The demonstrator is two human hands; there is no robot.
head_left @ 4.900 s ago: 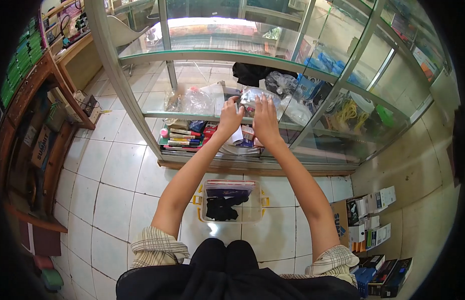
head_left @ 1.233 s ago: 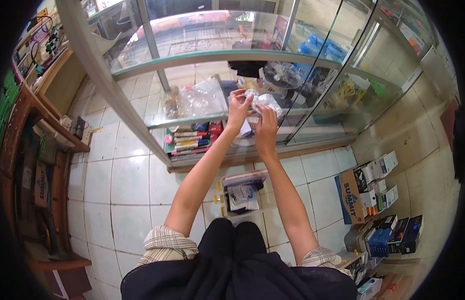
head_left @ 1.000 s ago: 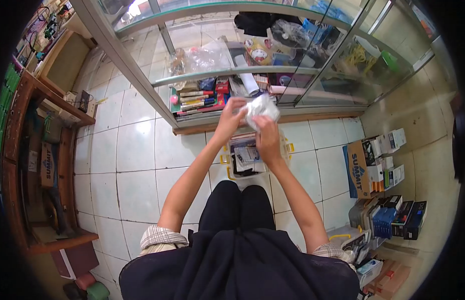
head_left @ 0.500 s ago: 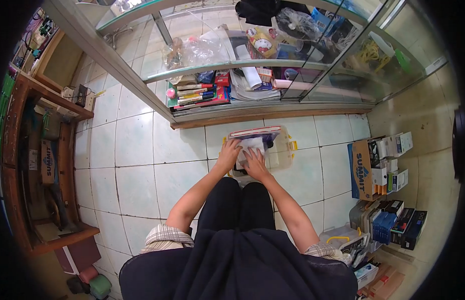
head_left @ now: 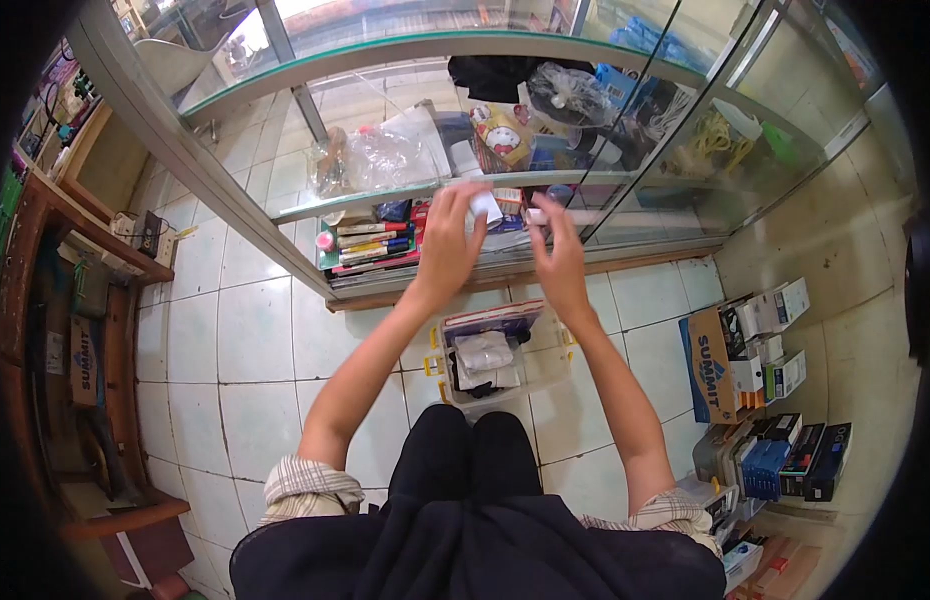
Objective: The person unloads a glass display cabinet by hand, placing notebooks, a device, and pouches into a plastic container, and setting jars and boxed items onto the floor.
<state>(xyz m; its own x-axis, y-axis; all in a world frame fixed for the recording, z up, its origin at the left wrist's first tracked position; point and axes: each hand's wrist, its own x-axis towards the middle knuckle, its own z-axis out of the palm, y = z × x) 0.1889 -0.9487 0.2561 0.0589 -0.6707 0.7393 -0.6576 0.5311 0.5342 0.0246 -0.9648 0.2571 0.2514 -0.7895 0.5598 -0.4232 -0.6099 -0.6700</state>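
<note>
My left hand (head_left: 448,245) is raised at the front of the glass cabinet's lower shelf, fingers extended and apart from the thumb. Just beyond it lies a white paper sheet (head_left: 487,208), partly covered by the hand. My right hand (head_left: 562,262) is level with it, fingers spread, close to the end of a pale pink roll (head_left: 597,217); whether it touches the roll I cannot tell. Below both hands, a clear plastic box (head_left: 557,365) with yellow latches sits on the floor. Inside are an upright book (head_left: 493,318) and a white bundle (head_left: 482,351).
The glass cabinet's metal frame (head_left: 375,205) surrounds the shelf. Markers (head_left: 375,243) lie at its left end. A SUMMIT carton (head_left: 708,365) and several small boxes (head_left: 790,465) stand along the right wall. A wooden cabinet (head_left: 35,300) is at the left.
Both hands have left the white bundle in the plastic box and moved up and forward to the cabinet shelf. The view has shifted slightly, and the box's contents are now uncovered.
</note>
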